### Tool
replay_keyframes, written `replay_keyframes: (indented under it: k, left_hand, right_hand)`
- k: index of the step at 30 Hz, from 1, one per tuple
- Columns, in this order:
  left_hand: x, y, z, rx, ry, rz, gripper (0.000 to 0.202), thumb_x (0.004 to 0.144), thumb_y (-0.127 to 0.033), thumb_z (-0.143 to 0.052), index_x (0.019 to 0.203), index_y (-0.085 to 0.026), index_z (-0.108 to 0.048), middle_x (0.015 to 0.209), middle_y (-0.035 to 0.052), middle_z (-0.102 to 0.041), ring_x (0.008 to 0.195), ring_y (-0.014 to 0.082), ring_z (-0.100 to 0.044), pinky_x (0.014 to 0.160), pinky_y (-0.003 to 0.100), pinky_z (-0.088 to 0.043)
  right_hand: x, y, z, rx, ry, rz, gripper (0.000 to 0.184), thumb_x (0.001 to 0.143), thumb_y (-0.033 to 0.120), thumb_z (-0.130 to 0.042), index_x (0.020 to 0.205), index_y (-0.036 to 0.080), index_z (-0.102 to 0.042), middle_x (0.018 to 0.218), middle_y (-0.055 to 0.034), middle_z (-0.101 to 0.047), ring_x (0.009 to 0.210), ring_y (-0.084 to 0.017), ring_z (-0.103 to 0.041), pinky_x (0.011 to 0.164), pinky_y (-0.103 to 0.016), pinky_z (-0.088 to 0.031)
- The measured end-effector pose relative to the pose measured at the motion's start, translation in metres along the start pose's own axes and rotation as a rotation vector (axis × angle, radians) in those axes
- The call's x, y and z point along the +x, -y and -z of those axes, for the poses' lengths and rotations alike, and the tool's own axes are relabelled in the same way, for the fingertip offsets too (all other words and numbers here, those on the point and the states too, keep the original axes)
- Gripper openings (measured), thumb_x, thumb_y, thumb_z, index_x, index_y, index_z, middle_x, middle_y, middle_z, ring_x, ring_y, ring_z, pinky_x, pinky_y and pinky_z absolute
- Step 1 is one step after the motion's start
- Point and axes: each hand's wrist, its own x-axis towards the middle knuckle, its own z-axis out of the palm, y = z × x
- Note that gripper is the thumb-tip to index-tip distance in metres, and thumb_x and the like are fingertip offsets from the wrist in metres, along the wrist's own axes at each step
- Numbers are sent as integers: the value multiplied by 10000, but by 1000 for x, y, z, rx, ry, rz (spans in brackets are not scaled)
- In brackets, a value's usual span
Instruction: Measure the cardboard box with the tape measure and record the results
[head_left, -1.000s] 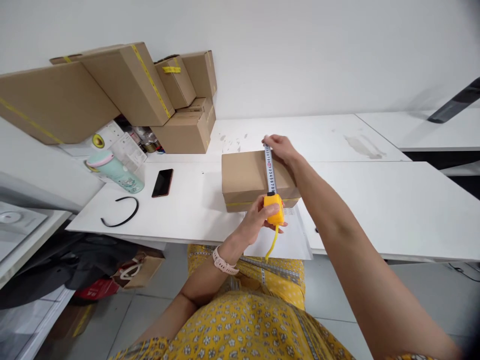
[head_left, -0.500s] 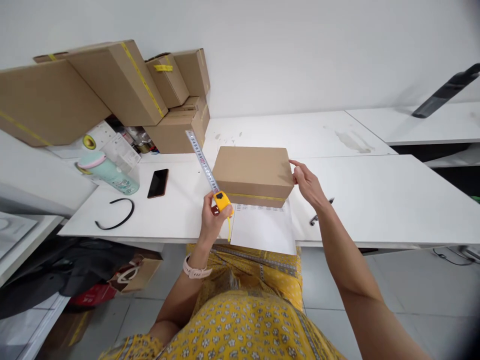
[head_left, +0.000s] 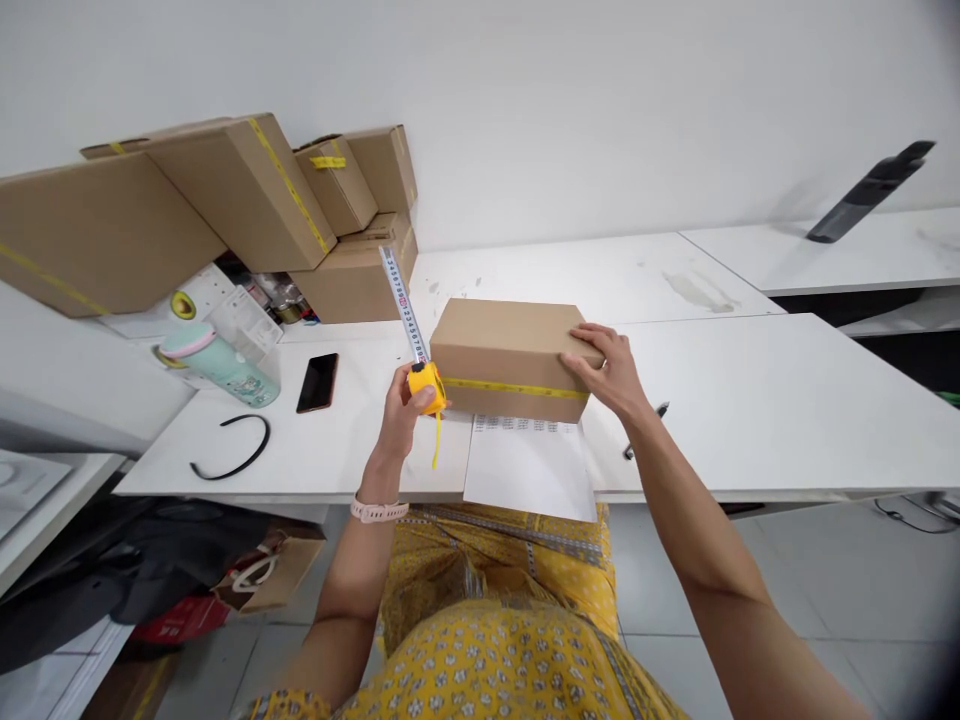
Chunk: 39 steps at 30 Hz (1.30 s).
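A closed cardboard box [head_left: 502,345] with a yellow tape line along its front stands on the white table [head_left: 750,400]. My right hand [head_left: 604,372] rests on the box's near right corner, fingers spread over the top. My left hand [head_left: 405,405] grips a yellow tape measure [head_left: 426,385] just left of the box. Its white blade [head_left: 401,300] sticks up and away, free in the air. A yellow strap hangs down from the case.
A printed paper sheet [head_left: 529,465] lies in front of the box, and a pen [head_left: 645,428] lies to its right. A black phone [head_left: 317,381], a black band [head_left: 231,450] and a mint bottle [head_left: 217,362] lie left. Stacked cartons [head_left: 247,195] fill the far left.
The tape left the box top and moved with my left hand to the box's left side. My right hand let go of the blade and came down onto the box's right corner.
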Motion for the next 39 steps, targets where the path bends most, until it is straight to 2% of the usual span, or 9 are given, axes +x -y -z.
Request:
replay_keyframes:
  k: [6,9,12,15,18,21,27,34,39]
  left_hand:
    - [32,-28,-10,-2,31,-39,617,667,-521,-842,1112,-211,-548,1054,36,-638,595,123,-665,487,277,-565]
    - [39,-34,-13,25,4,-38,628,651,-519,-844,1105,-209,-540,1088,50,-645,610,121,-659,494,277,-570]
    - [30,-35,-25,35,-29,-120,646,651,-485,-856,1149,-228,-534,1153,62,-654,686,125,-658,540,266,-584]
    - [8,-26,-49,7,98,-110,649,676,-468,-860,1191,-247,-533,1123,47,-660,708,127,-645,560,260,-582]
    - [-12,-8,-76,-55,277,30,637,684,-484,-869,1177,-246,-544,1064,29,-645,714,132,-642,570,267,-584]
    - [-23,11,-94,-76,361,127,623,682,-486,-881,1145,-232,-551,987,5,-607,745,133,-640,625,275,-600]
    - [-31,30,-92,-87,374,230,623,691,-495,-868,1146,-229,-536,1062,20,-609,734,118,-645,582,240,-571]
    - [-33,51,-91,-121,383,206,622,700,-489,-884,1147,-224,-543,1116,37,-614,734,109,-638,593,251,-588]
    - [-31,67,-95,-133,395,187,612,714,-470,-884,1146,-213,-534,1100,42,-621,733,103,-620,596,246,-582]
  right_hand:
    - [74,19,9,-145,-49,-13,351,888,585,-633,877,251,-742,961,-118,-713,1172,-356,-508,1009,-544,-430]
    - [105,28,-5,-258,-6,94,286,946,466,-574,822,240,-697,929,-121,-725,1119,-349,-551,1048,-548,-373]
    - [124,36,-24,-297,41,135,260,992,340,-454,869,237,-659,981,-131,-737,1002,-325,-583,993,-501,-397]
    - [129,37,-36,-327,15,133,283,1007,302,-380,916,238,-640,1037,-140,-736,1018,-331,-570,967,-485,-393]
    - [126,33,-39,-349,-17,150,301,1018,311,-348,964,244,-637,1065,-128,-735,1047,-333,-553,963,-482,-376]
    - [122,31,-37,-337,-24,182,314,1023,303,-327,1070,258,-634,1118,-106,-735,1048,-325,-553,959,-474,-366]
    - [117,36,-35,-303,-14,186,386,1015,281,-310,1209,280,-644,962,-89,-728,1024,-326,-546,964,-479,-351]
    - [117,37,-35,-347,76,263,530,1002,235,-315,1392,362,-651,1067,-104,-691,1036,-343,-495,944,-522,-341]
    - [119,27,-40,-417,77,367,519,1017,227,-330,1358,366,-697,1142,-100,-655,1056,-322,-470,926,-497,-359]
